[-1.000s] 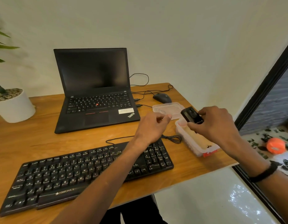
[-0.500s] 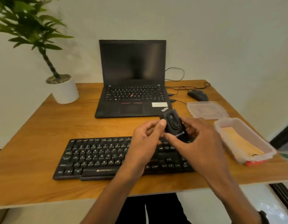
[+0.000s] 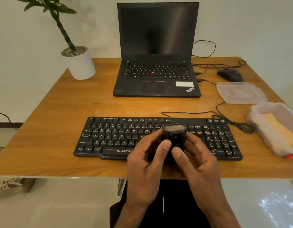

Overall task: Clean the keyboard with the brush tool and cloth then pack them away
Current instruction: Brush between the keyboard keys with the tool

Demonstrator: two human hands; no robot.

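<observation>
A black brush tool (image 3: 174,134) is held upright over the black keyboard (image 3: 112,135), its pale bristle end facing up. My left hand (image 3: 145,155) grips its left side, thumb on the front. My right hand (image 3: 195,155) grips its right side, thumb low on the front. The keyboard lies near the table's front edge, its right middle keys hidden behind my hands. A yellow cloth (image 3: 279,127) lies inside the clear plastic box (image 3: 257,112) at the right edge.
The box's clear lid (image 3: 241,92) lies behind the box. A black laptop (image 3: 157,79) stands open at the back, with a mouse (image 3: 230,74) and cables (image 3: 231,120) to its right. A white potted plant (image 3: 80,63) sits at the back left on the wooden table (image 3: 60,129).
My right hand carried the brush tool from the box to above the keyboard. My left hand joined it, and the tool turned upright so its bristle end faces up.
</observation>
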